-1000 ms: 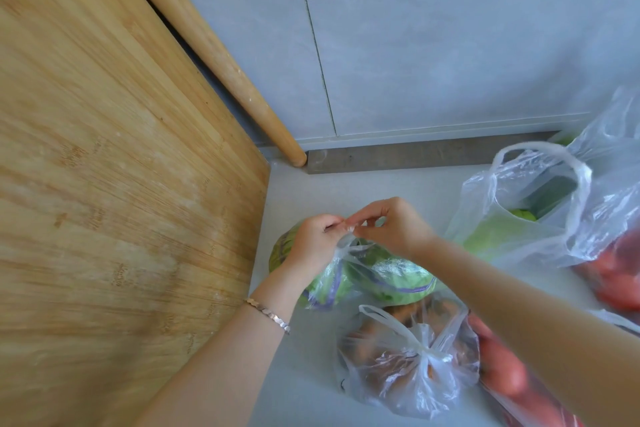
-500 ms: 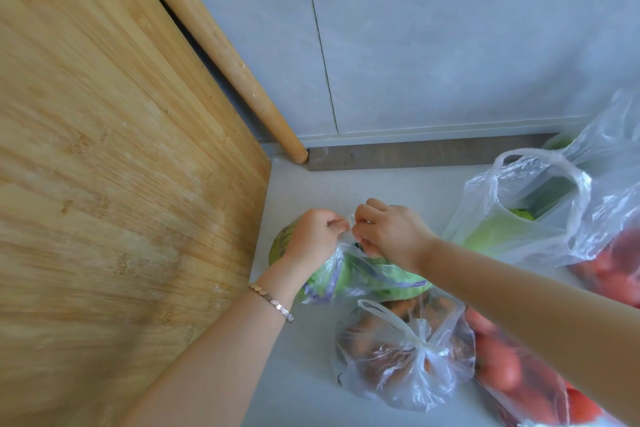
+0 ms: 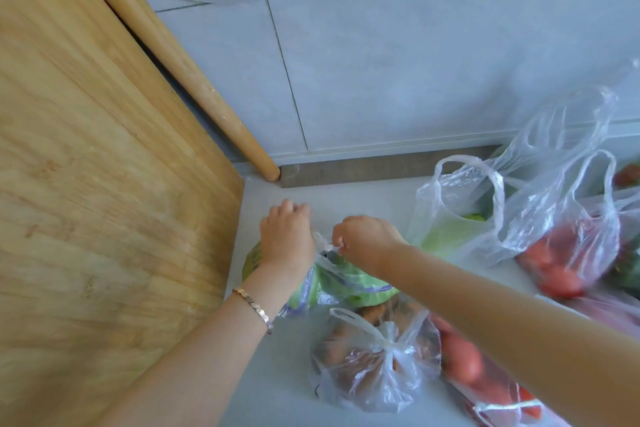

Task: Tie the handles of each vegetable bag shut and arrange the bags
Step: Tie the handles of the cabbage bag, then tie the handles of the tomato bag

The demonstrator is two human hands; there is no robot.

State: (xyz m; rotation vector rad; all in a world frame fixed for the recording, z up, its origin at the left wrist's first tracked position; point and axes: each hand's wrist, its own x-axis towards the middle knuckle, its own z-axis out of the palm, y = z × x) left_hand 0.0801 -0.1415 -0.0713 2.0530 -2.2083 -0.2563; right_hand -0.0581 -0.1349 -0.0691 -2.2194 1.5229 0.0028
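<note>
Clear plastic streaked with purple is drawn tight over a green cabbage; this cabbage bag [image 3: 346, 282] is set on the pale counter [image 3: 277, 392] beside a wooden board [image 3: 104, 184]. Just above it, its twisted handles [image 3: 323, 245] are gripped by the curled left hand [image 3: 285, 239] and pinched by the right hand [image 3: 367, 243].

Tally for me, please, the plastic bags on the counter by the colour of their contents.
Green: 2, the bag being tied and the open bag.
Orange-brown: 1, the knotted bag.
Red: 2, the right bag and the bottom bag.
Total: 5; anything at the right edge is too cut off to count.
</note>
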